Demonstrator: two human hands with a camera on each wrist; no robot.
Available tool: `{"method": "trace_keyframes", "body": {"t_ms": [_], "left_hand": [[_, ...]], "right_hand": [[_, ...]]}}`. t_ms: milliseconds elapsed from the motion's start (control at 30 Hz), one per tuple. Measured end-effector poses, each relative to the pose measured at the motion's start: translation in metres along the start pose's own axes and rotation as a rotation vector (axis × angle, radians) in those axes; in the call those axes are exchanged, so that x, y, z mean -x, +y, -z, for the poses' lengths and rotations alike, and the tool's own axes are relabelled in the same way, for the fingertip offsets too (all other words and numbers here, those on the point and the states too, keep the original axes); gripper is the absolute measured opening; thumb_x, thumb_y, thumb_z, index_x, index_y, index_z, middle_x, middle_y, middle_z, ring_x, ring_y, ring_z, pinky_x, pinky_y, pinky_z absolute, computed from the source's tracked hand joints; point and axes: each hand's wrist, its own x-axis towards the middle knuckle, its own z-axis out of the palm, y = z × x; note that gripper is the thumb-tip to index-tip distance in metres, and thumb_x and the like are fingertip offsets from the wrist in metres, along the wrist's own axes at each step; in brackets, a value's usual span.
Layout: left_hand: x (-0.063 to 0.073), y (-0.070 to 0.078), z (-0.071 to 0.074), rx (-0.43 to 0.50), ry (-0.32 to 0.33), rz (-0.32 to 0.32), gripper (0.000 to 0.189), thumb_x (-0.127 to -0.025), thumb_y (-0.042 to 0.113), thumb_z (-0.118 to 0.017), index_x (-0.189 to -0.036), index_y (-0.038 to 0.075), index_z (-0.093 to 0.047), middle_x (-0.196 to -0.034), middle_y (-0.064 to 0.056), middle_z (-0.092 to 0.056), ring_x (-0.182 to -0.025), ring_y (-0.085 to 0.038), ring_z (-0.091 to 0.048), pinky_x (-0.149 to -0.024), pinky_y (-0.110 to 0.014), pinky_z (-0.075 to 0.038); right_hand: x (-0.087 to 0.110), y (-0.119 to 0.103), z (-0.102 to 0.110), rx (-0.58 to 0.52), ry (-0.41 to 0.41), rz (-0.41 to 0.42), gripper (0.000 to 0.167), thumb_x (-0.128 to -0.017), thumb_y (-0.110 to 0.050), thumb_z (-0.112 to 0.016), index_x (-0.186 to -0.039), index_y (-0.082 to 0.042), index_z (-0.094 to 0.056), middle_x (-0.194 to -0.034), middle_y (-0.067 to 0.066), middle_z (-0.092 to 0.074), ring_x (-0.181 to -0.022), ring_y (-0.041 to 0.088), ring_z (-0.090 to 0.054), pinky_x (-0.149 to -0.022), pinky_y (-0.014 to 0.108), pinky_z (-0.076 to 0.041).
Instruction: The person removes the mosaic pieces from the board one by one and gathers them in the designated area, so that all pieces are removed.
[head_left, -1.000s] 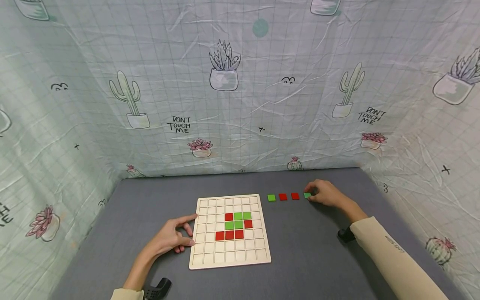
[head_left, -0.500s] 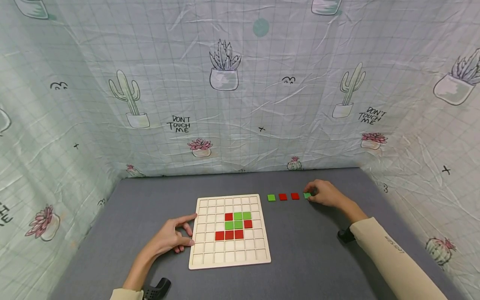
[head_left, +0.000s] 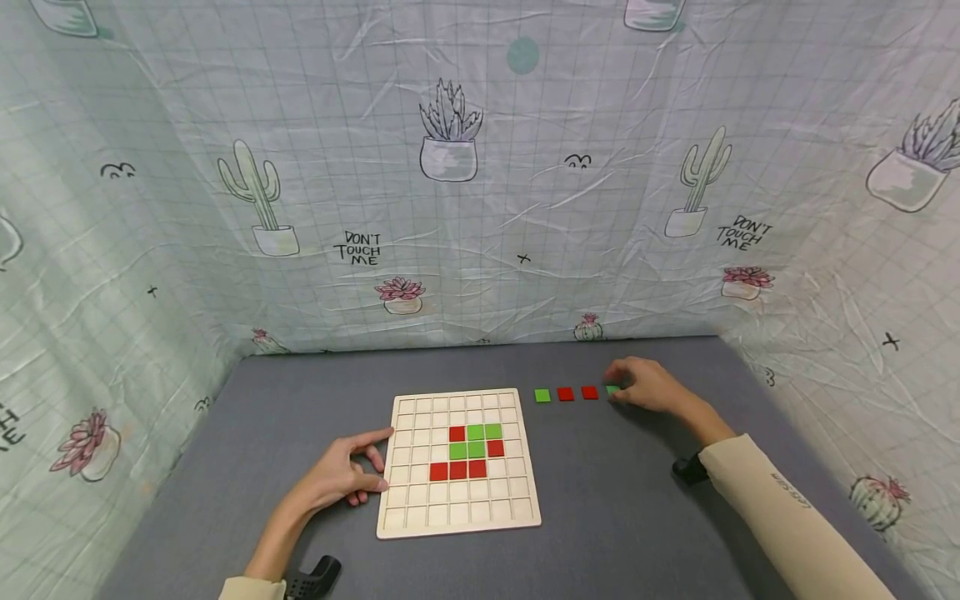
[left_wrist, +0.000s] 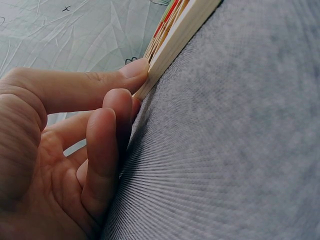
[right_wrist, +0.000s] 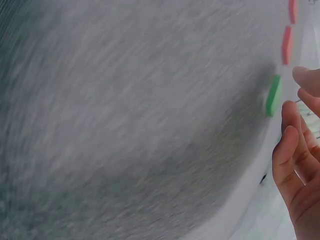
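My left hand (head_left: 337, 477) rests beside a square wooden grid board (head_left: 420, 517), index fingertip and thumb touching its left edge. The left wrist view shows the thumb (left_wrist: 100, 85) straight against the board's side and other fingers loosely bent. Red and green square tiles fill several cells near the board's middle. My right hand (head_left: 648, 387) hovers over a green tile (right_wrist: 273, 96) at the right end of a tile row. In the right wrist view its fingers and thumb are apart from that tile, loosely bent and holding nothing. The head view shows this tile partly hidden by the hand.
Left of that tile, two red tiles (head_left: 589, 392) and another green tile (head_left: 542, 396) lie in line on the grey tabletop (head_left: 585, 500). A printed cloth (head_left: 480, 217) hangs behind the table and along both sides.
My right hand has lifted slightly off the rightmost green tile, its fingers coming away from it. The left hand, the board and the other tiles look the same.
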Motion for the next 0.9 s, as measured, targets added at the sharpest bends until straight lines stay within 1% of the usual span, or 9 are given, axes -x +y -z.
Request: {"method": "trace_keyframes", "body": {"t_ms": [67,133,300,367,467,633,767,900], "left_hand": [[0.0,0.0,0.001,-0.007,0.004,0.004,0.089,-0.078,0.003,-0.085,-0.156,0.001,-0.043,-0.096,-0.016,-0.062,-0.048,-0.012,-0.056,-0.043,-0.03,-0.052],[0.0,-0.001,0.001,-0.018,0.008,0.01,0.089,-0.078,0.003,-0.085,-0.156,0.002,-0.044,-0.095,-0.015,-0.062,-0.048,-0.012,-0.056,-0.043,-0.03,-0.051],[0.001,-0.001,0.001,-0.019,0.01,0.009,0.089,-0.077,0.003,-0.085,-0.156,0.002,-0.044,-0.095,-0.014,-0.062,-0.048,-0.011,-0.057,-0.043,-0.029,-0.052],[0.001,-0.001,0.001,-0.016,0.005,0.0,0.089,-0.077,0.003,-0.085,-0.156,0.001,-0.044,-0.095,-0.015,-0.062,-0.048,-0.011,-0.057,-0.043,-0.029,-0.052],[0.002,-0.001,0.001,-0.019,0.002,-0.009,0.089,-0.077,0.003,-0.085,-0.156,0.0,-0.043,-0.095,-0.016,-0.062,-0.048,-0.011,-0.057,-0.042,-0.03,-0.052],[0.002,0.001,0.001,-0.012,0.006,0.001,0.089,-0.077,0.003,-0.085,-0.156,0.001,-0.043,-0.095,-0.016,-0.062,-0.048,-0.012,-0.056,-0.042,-0.03,-0.051],[0.001,0.001,0.001,-0.011,0.013,0.01,0.089,-0.078,0.003,-0.085,-0.156,0.001,-0.044,-0.095,-0.015,-0.062,-0.048,-0.013,-0.056,-0.042,-0.03,-0.051],[0.0,0.001,0.0,-0.017,0.017,0.012,0.088,-0.078,0.003,-0.085,-0.156,0.001,-0.044,-0.095,-0.015,-0.063,-0.048,-0.013,-0.056,-0.043,-0.03,-0.051]], "right_hand": [[-0.002,-0.006,0.001,-0.011,-0.006,0.005,0.03,-0.089,-0.014,-0.078,-0.117,-0.005,-0.074,-0.111,0.013,-0.073,-0.102,0.03,-0.067,-0.081,0.045,-0.055],[-0.004,-0.013,0.0,-0.012,-0.009,0.024,0.03,-0.09,-0.014,-0.077,-0.118,-0.005,-0.073,-0.112,0.014,-0.073,-0.099,0.029,-0.067,-0.078,0.043,-0.055],[-0.012,-0.032,-0.005,-0.018,0.001,0.095,0.026,-0.091,-0.013,-0.076,-0.115,-0.004,-0.073,-0.108,0.013,-0.073,-0.084,0.018,-0.063,-0.071,0.034,-0.051],[-0.015,-0.041,-0.008,-0.029,0.004,0.122,0.025,-0.091,-0.012,-0.076,-0.114,-0.004,-0.073,-0.106,0.013,-0.073,-0.081,0.015,-0.062,-0.069,0.032,-0.05],[-0.02,-0.055,-0.014,-0.046,0.001,0.154,0.024,-0.091,-0.012,-0.076,-0.113,-0.004,-0.074,-0.105,0.013,-0.073,-0.08,0.016,-0.065,-0.069,0.031,-0.052],[-0.029,-0.077,-0.022,-0.069,-0.006,0.202,0.023,-0.092,-0.014,-0.075,-0.114,-0.005,-0.074,-0.105,0.011,-0.073,-0.084,0.02,-0.07,-0.072,0.034,-0.056],[-0.034,-0.093,-0.03,-0.09,-0.018,0.234,0.025,-0.094,-0.016,-0.075,-0.116,-0.006,-0.074,-0.108,0.01,-0.072,-0.083,0.016,-0.069,-0.072,0.031,-0.056],[-0.038,-0.111,-0.037,-0.107,-0.037,0.265,0.026,-0.094,-0.016,-0.075,-0.118,-0.006,-0.074,-0.109,0.012,-0.071,-0.077,0.01,-0.065,-0.069,0.027,-0.054]]}}
